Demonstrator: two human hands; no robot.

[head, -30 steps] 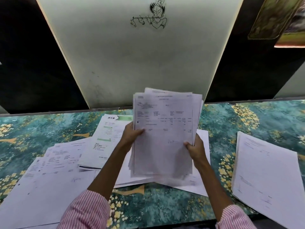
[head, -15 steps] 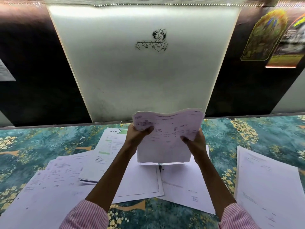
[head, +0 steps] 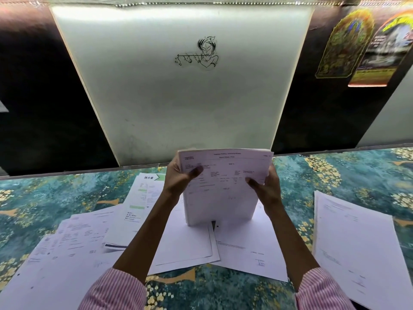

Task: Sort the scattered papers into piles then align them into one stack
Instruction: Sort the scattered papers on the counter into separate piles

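A bundle of printed papers (head: 220, 193) stands upright on its bottom edge on the sheets at the middle of the table. My left hand (head: 178, 179) grips its upper left side, thumb across the front page. My right hand (head: 266, 186) grips the upper right side the same way. Under the bundle lie a few loose white sheets (head: 243, 247). To the left lies a fanned spread of printed pages (head: 67, 240), with a green-headed form (head: 143, 198) on top. A separate squared pile of white sheets (head: 355, 245) lies on the right.
The table wears a teal cloth with yellow flowers (head: 335, 175). A pale upright panel with a small line drawing (head: 178, 97) stands right behind the papers. Dark wall panels flank it, with colourful posters (head: 357, 45) at the upper right.
The bundle, held up loose and uneven a second ago, has come down onto its bottom edge and its sheets now line up. Both hands have slid up to its top corners.
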